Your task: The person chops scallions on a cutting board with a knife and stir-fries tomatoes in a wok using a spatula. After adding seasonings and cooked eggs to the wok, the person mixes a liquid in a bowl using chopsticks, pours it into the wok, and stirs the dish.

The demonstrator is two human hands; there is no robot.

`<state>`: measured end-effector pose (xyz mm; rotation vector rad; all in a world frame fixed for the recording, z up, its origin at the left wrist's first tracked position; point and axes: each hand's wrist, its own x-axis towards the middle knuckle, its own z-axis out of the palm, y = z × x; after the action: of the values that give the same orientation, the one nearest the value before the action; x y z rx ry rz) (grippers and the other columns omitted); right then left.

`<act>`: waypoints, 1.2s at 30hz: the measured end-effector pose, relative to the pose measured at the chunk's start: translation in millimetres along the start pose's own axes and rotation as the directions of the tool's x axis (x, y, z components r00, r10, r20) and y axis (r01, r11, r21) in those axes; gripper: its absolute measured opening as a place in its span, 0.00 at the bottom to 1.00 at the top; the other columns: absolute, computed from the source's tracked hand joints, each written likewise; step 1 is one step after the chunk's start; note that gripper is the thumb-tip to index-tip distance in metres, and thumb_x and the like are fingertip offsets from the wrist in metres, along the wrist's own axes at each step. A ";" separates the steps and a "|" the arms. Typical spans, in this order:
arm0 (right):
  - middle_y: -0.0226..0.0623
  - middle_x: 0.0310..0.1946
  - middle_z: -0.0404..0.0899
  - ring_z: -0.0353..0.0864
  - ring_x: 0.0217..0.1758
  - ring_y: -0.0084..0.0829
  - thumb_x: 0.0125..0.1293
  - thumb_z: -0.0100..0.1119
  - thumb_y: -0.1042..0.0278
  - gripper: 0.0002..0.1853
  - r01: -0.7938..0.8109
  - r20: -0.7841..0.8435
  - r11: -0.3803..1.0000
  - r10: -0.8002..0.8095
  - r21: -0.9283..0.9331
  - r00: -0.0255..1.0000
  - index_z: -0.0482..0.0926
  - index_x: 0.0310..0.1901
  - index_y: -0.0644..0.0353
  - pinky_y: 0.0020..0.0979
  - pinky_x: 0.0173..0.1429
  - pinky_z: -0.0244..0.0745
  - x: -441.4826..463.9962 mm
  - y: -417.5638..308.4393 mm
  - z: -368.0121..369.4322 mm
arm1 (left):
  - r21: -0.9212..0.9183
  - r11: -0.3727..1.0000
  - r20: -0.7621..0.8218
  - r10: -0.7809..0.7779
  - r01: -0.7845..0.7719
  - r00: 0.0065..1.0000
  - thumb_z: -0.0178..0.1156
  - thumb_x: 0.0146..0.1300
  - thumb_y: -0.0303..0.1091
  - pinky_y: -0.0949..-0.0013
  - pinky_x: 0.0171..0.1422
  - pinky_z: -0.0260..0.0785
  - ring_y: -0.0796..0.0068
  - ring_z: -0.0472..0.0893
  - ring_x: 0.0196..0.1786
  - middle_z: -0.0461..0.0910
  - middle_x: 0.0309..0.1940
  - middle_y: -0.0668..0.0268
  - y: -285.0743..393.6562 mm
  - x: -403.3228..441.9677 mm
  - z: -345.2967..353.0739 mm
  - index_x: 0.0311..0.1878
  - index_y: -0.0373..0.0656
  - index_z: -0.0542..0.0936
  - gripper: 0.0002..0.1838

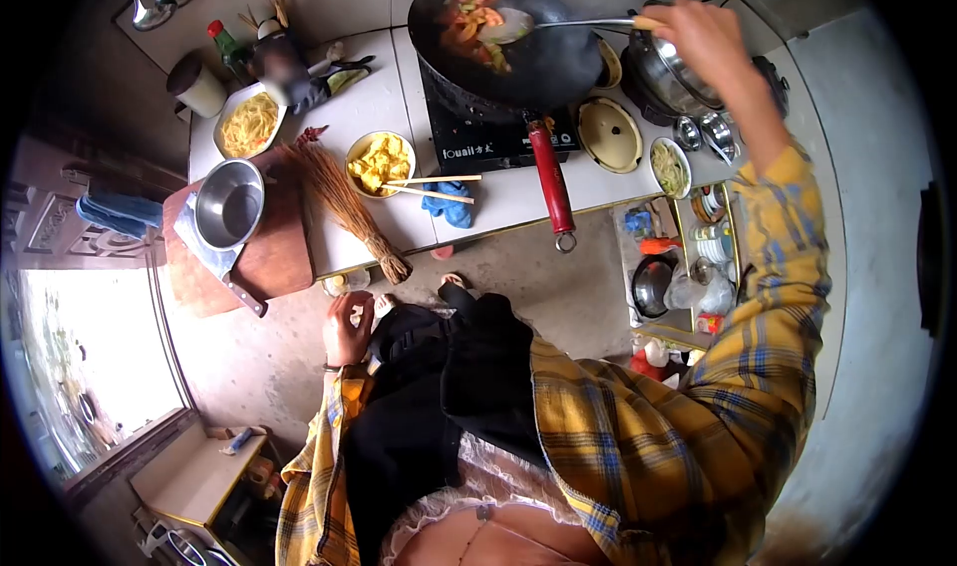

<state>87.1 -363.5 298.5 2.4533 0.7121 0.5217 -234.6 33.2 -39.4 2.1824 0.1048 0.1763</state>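
Kitchen counter [404, 217], right hand [700, 40] clasping spatula handle [593, 22], blade [510, 27] leftward in wok [558, 78]

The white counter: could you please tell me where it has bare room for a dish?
The counter has a bare patch bordered by the yellow-food bowl, the cooker under the wok and the red chillies. A smaller one lies along the front edge, between the straw broom and blue cloth. The right end is crowded with the pot and metal bowls.

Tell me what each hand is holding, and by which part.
The right hand holds the spatula by its handle, at the end away from the blade. The left hand, fingers curled, appears to hold nothing.
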 end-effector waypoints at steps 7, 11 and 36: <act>0.38 0.35 0.85 0.83 0.41 0.41 0.62 0.64 0.62 0.10 -0.021 0.430 0.996 -0.020 0.090 0.902 0.87 0.44 0.49 0.39 0.46 0.76 -4.4 -0.9 -73.8 | 0.060 0.937 0.233 -0.347 0.343 0.908 0.61 0.66 0.47 0.63 0.46 0.75 0.60 0.85 0.40 0.85 0.37 0.58 -32.6 -31.7 3.1 0.46 0.45 0.83 0.16; 0.39 0.34 0.85 0.84 0.40 0.44 0.64 0.60 0.56 0.11 -0.023 0.315 0.992 -0.016 0.121 0.949 0.86 0.44 0.45 0.43 0.45 0.77 0.8 -44.2 -32.7 | 0.047 0.918 0.313 -0.388 0.394 0.867 0.54 0.69 0.56 0.59 0.55 0.72 0.53 0.82 0.52 0.83 0.46 0.54 -61.4 -42.1 13.4 0.52 0.46 0.82 0.24; 0.44 0.27 0.84 0.84 0.36 0.45 0.57 0.64 0.51 0.15 0.155 0.150 0.980 -0.172 0.123 0.974 0.88 0.34 0.55 0.44 0.40 0.74 12.7 27.3 -44.6 | 0.006 0.889 0.473 -0.406 0.458 0.782 0.46 0.73 0.58 0.57 0.57 0.70 0.48 0.79 0.54 0.82 0.46 0.47 -9.0 -39.9 96.1 0.57 0.39 0.77 0.30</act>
<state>85.5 -359.0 352.2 2.4757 0.8873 0.2241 -258.2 -44.4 -105.2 1.9699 0.3152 -0.5921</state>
